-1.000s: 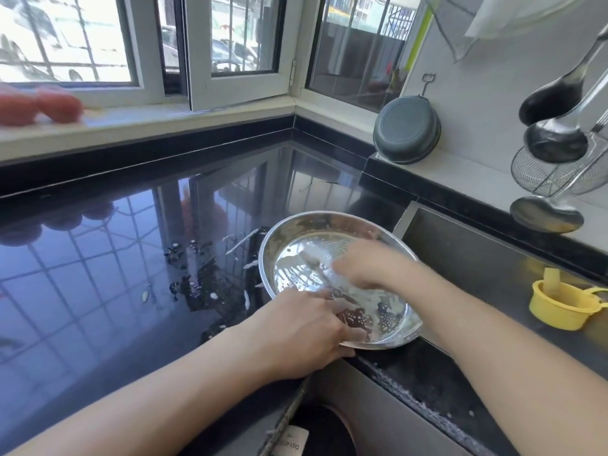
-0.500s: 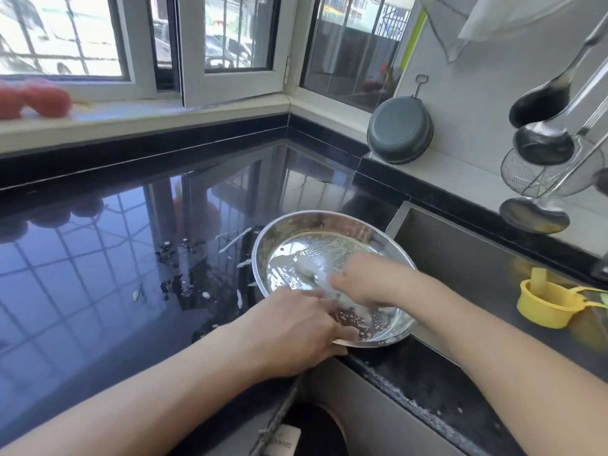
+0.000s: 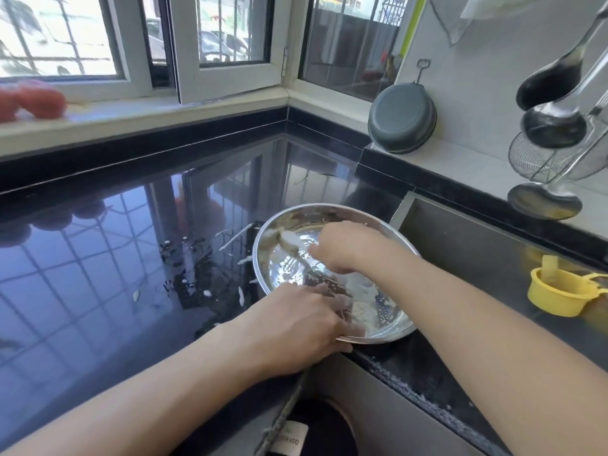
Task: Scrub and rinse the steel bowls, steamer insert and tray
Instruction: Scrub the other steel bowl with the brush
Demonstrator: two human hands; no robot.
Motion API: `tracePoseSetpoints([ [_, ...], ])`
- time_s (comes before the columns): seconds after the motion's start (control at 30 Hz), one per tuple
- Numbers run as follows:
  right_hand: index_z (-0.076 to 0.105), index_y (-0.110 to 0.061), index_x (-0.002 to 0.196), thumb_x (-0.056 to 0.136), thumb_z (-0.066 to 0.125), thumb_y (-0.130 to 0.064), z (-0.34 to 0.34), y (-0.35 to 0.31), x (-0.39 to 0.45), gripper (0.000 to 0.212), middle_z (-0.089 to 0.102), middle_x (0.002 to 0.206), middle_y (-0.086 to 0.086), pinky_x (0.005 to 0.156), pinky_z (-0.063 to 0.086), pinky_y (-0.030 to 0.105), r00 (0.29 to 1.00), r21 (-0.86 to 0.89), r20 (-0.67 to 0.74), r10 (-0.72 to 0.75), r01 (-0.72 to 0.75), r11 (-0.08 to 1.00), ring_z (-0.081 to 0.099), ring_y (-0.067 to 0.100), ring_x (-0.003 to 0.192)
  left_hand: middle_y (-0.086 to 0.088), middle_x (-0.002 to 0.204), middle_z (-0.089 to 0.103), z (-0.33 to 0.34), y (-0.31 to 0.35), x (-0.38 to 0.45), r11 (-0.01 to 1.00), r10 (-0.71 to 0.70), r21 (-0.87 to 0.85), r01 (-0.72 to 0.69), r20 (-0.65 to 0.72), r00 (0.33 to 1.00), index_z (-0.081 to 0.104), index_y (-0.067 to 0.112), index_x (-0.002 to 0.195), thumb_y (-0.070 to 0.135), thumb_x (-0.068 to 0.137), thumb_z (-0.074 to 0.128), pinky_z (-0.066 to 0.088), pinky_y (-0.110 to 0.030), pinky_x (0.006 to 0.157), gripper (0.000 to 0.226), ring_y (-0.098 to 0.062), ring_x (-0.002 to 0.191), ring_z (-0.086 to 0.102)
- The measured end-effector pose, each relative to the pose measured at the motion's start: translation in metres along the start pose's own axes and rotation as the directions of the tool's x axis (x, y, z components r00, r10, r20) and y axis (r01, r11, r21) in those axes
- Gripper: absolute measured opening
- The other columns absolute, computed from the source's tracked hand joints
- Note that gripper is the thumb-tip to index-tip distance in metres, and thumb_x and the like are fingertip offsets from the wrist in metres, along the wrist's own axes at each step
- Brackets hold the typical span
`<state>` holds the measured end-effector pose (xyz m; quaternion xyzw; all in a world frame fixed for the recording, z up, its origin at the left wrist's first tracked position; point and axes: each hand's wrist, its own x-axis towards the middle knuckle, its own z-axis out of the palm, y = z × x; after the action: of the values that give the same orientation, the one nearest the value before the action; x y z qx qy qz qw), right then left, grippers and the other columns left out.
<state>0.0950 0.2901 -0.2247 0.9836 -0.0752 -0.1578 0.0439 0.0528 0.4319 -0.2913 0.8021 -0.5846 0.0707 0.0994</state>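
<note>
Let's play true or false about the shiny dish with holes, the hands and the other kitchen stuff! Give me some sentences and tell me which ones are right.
1. The left hand holds the near rim of the steamer insert. True.
2. The steamer insert sits inside the sink. False: it rests on the black counter, at the sink's edge.
3. The right hand is inside the steamer insert. True.
4. The yellow cup is on the window sill. False: it sits to the right, beside the sink.
5. White soap splashes lie on the counter left of the insert. True.
6. The ladles lie flat on the counter. False: they hang at the wall on the right.
</note>
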Motion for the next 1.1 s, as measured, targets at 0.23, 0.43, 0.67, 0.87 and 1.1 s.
tracePoseSetpoints([
  [0.23,0.062,-0.017,0.124,0.092,0.052,-0.014,-0.007,0.013,0.003,0.034,0.062,0.104,0.004,0.082,0.048,0.038,0.979,-0.071,-0.089,0.182,-0.188,0.980,0.062,0.028,0.101,0.009,0.148,0.054,-0.006,0.000,0.003,1.000,-0.016,-0.005,0.016,0.023,1.000,0.048,0.049,0.149,0.053,0.108,0.038,0.053,-0.040,0.086,0.042,-0.022,0.130,0.054],
  [0.43,0.062,-0.015,0.125,0.097,0.048,-0.017,0.008,-0.023,0.005,0.031,0.055,0.077,0.002,0.075,0.052,0.039,0.992,-0.073,-0.008,-0.126,0.125,0.989,0.053,0.020,0.068,0.010,0.123,0.065,0.004,0.000,0.001,1.000,0.005,0.003,-0.005,-0.007,1.000,0.060,0.048,0.137,0.054,0.104,0.043,0.054,-0.036,0.080,0.038,-0.022,0.117,0.063],
  [0.67,0.065,-0.018,0.118,0.097,0.048,-0.028,0.006,0.057,0.008,0.029,0.061,0.104,0.005,0.076,0.045,0.037,0.960,-0.029,-0.129,0.249,-0.255,0.967,0.057,0.029,0.090,0.009,0.128,0.059,-0.003,0.004,0.002,0.998,0.011,0.059,-0.012,0.021,1.000,0.053,0.047,0.139,0.051,0.109,0.032,0.049,-0.037,0.071,0.037,-0.024,0.112,0.058],
  [0.87,0.062,-0.014,0.100,0.104,0.045,-0.026,0.005,-0.005,-0.001,0.022,0.062,0.088,0.008,0.068,0.046,0.034,0.995,-0.046,0.046,-0.089,0.091,0.995,0.058,0.027,0.079,0.010,0.125,0.071,0.008,0.000,0.000,0.997,0.018,0.079,-0.019,0.019,1.000,0.068,0.048,0.126,0.053,0.099,0.034,0.059,-0.034,0.071,0.043,-0.020,0.108,0.070],
  [1.1,0.064,-0.017,0.120,0.097,0.049,-0.027,0.003,0.064,0.001,0.030,0.061,0.104,0.006,0.076,0.045,0.037,0.967,-0.098,-0.116,0.225,-0.237,0.966,0.059,0.030,0.094,0.011,0.122,0.057,0.003,0.002,0.000,0.998,0.016,0.062,-0.020,0.057,0.998,0.048,0.046,0.137,0.052,0.109,0.031,0.056,-0.042,0.078,0.033,-0.021,0.110,0.056],
])
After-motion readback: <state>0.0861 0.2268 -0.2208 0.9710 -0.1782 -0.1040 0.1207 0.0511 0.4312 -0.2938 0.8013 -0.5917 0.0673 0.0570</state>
